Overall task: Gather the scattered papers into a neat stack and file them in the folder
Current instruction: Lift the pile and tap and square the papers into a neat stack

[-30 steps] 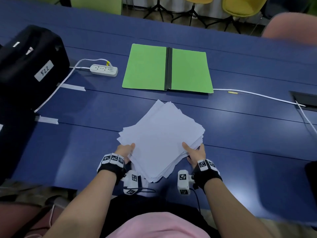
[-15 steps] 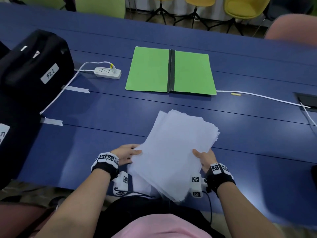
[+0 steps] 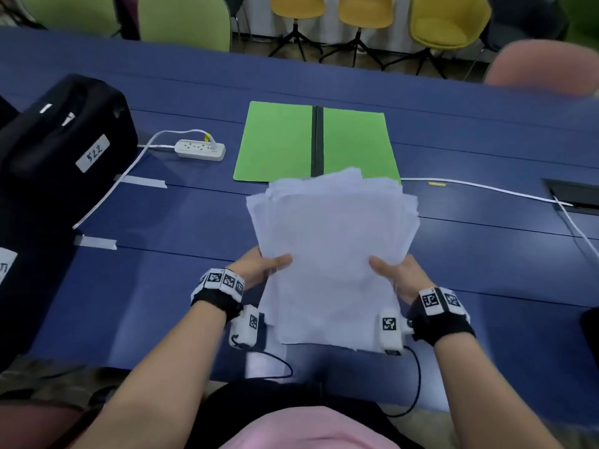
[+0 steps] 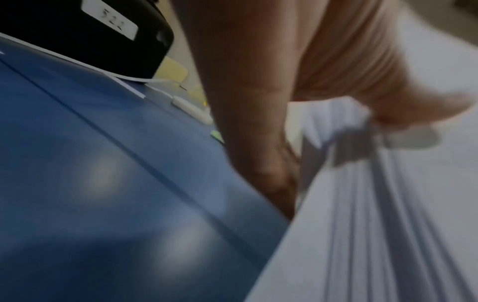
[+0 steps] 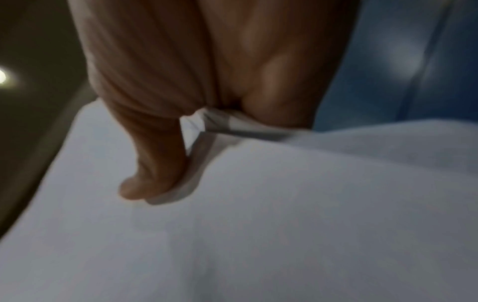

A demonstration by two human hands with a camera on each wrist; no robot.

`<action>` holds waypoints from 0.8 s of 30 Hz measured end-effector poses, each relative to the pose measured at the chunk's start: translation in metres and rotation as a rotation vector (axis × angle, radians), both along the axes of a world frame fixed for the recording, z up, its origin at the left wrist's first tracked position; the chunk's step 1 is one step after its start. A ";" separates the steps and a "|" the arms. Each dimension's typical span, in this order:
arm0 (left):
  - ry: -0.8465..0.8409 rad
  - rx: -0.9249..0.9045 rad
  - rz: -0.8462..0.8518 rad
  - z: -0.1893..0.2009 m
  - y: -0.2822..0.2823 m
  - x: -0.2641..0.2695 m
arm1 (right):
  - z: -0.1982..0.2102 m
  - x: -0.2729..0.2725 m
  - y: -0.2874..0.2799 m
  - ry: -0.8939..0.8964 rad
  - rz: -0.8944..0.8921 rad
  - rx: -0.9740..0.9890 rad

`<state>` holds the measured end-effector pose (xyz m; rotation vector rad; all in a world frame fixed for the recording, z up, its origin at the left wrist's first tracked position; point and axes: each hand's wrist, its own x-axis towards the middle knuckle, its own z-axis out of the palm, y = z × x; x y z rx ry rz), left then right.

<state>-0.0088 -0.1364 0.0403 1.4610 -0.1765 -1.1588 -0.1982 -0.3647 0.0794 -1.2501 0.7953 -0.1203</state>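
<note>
Paper stack (image 3: pixel 330 254): lifted off the blue table (image 3: pixel 162 222), tilted, far edge ragged and overlapping the near edge of the open green folder (image 3: pixel 278 140). Left hand (image 3: pixel 256 268) grip clamps the stack's left edge, thumb on top; right hand (image 3: pixel 400 275) grip clamps the right edge likewise. Bare table flanks both sides; power strip (image 3: pixel 200 150) and black case (image 3: pixel 61 140) left, white cable (image 3: pixel 479 188) right.

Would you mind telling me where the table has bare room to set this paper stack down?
Bare blue table lies between the green folder and your hands; more to the right, below the white cable. The left is crowded: black case, power strip.
</note>
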 end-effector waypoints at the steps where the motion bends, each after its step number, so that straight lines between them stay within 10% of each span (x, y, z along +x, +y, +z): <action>1: 0.023 -0.099 0.022 0.017 -0.004 0.005 | 0.016 0.005 -0.002 -0.062 -0.020 -0.018; 8: -0.400 -0.222 0.158 0.129 -0.041 0.021 | 0.098 0.054 -0.006 -0.358 -0.294 -0.296; 15: -0.391 -0.245 0.072 0.089 -0.047 0.018 | 0.046 0.037 -0.008 -0.087 -0.064 -0.288; 24: -0.374 -0.268 0.368 0.101 -0.074 0.002 | 0.049 0.055 -0.011 -0.271 -0.208 -0.397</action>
